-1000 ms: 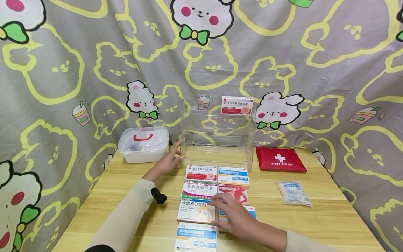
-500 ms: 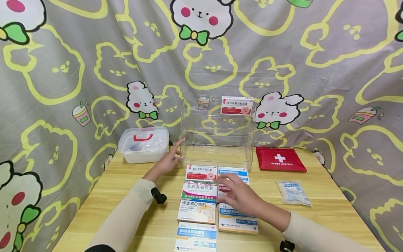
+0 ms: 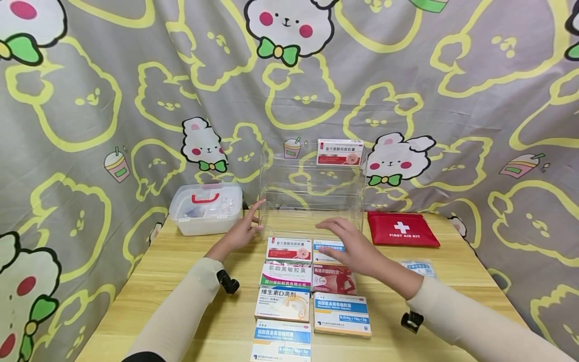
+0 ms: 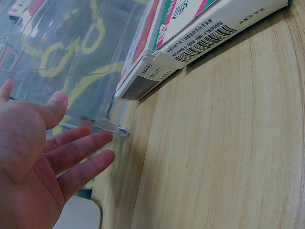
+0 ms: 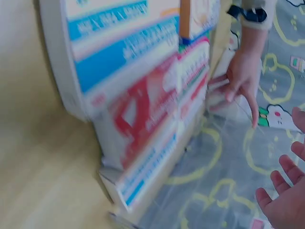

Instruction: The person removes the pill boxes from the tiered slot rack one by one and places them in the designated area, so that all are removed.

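Observation:
My left hand (image 3: 239, 232) is at the left side of a clear tiered display rack (image 3: 312, 219), fingers spread; in the left wrist view its fingertips are near the rack's lower corner. My right hand (image 3: 355, 249) hovers over the far end of the right row of medicine boxes, fingers extended and holding nothing. It partly covers a blue-and-white box (image 3: 323, 245). Nearer lie a red box (image 3: 333, 279) and another blue-and-white box (image 3: 342, 315). The left row has a red-and-white box (image 3: 288, 249), a green-and-magenta box (image 3: 286, 274), a vitamin D drops box (image 3: 282, 303) and a blue-and-white box (image 3: 281, 342).
One red-and-white box (image 3: 340, 152) stands on the rack's top tier at right. A lidded plastic case (image 3: 206, 208) with a red handle is at left. A red first aid pouch (image 3: 403, 229) and a partly hidden white packet (image 3: 420, 267) lie at right. Patterned curtain hangs behind.
My right hand has moved away from me, from the nearer boxes past the red box to the far end of the right row. The left hand stays at the rack.

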`<state>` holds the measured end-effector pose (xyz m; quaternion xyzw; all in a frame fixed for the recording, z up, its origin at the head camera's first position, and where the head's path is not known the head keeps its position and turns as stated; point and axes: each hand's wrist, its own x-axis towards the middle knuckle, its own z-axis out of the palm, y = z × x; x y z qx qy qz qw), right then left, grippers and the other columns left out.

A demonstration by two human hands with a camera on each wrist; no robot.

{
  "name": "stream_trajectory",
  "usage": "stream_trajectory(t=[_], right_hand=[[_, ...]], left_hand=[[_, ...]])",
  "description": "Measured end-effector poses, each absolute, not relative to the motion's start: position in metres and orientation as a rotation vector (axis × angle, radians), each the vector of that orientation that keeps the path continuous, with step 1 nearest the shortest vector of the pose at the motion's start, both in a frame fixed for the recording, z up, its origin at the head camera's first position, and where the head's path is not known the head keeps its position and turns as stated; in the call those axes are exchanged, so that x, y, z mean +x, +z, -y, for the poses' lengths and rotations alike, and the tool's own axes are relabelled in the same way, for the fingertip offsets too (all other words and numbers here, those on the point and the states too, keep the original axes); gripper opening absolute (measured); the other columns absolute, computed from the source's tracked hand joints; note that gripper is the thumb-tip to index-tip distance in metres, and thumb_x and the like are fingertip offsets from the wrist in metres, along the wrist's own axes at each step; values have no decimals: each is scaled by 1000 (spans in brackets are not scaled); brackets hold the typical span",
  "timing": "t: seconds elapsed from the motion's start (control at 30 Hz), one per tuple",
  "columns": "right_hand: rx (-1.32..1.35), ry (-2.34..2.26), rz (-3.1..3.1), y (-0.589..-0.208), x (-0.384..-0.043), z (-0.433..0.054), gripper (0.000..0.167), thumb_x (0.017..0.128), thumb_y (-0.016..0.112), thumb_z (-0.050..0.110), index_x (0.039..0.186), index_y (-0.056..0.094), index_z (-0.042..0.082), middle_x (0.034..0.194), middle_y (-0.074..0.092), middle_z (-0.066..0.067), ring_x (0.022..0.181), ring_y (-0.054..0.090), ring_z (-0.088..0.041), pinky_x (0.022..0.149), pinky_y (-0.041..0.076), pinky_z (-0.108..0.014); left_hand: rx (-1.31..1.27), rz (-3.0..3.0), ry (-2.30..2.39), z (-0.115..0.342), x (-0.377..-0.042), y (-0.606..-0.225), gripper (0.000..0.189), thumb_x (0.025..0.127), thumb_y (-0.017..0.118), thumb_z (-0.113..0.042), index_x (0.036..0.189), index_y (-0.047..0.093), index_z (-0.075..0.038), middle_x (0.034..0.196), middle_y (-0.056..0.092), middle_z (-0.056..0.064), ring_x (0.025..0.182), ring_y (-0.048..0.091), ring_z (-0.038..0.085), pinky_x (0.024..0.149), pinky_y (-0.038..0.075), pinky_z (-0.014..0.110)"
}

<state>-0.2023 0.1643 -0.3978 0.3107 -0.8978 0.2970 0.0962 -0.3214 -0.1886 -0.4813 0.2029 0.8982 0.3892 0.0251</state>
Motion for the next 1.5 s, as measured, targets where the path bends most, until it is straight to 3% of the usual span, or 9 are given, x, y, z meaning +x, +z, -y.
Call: stream_trajectory(t=[0.3, 0.57, 0.87, 1.23, 1.5], right_hand=[[896, 862, 2621, -361, -234, -175, 56, 94, 78, 33, 144, 58, 17, 145, 56, -9, 137, 49, -32, 106, 47, -59], [842, 883, 2621, -333, -269, -181, 56, 97, 74, 30, 147, 55, 14, 148, 54, -10, 139, 47, -33, 111, 41, -60], [707, 889, 2661, -309, -303, -185, 59, 98, 74, 31, 149, 53, 11, 153, 50, -13, 147, 39, -37, 115, 35, -63], [531, 1005, 2673, -295, -336, -199, 59, 100, 71, 29, 151, 50, 11, 155, 47, -16, 131, 51, -40, 106, 42, -58], [412, 984, 2688, -284, -357, -210, 60, 104, 64, 30, 156, 43, 7, 161, 37, -21, 150, 31, -42, 117, 29, -62]], left_hand=[[640, -2780, 1206, 190, -321, -481, 86, 105, 60, -7, 163, 9, -46, 133, 61, 31, 122, 62, 38, 76, 58, 40], [659, -2781, 1205, 190, -321, -481, 82, 104, 60, -6, 165, 11, -29, 133, 60, 33, 120, 63, 39, 72, 58, 39], [621, -2778, 1205, 189, -321, -480, 83, 105, 60, -8, 165, 10, -36, 134, 60, 31, 117, 64, 38, 72, 58, 38], [641, -2770, 1215, 189, -320, -479, 83, 104, 60, -6, 165, 11, -34, 132, 61, 33, 119, 63, 39, 72, 58, 38], [653, -2773, 1214, 189, -321, -481, 85, 104, 60, -7, 164, 10, -42, 133, 60, 34, 121, 62, 41, 72, 57, 38]])
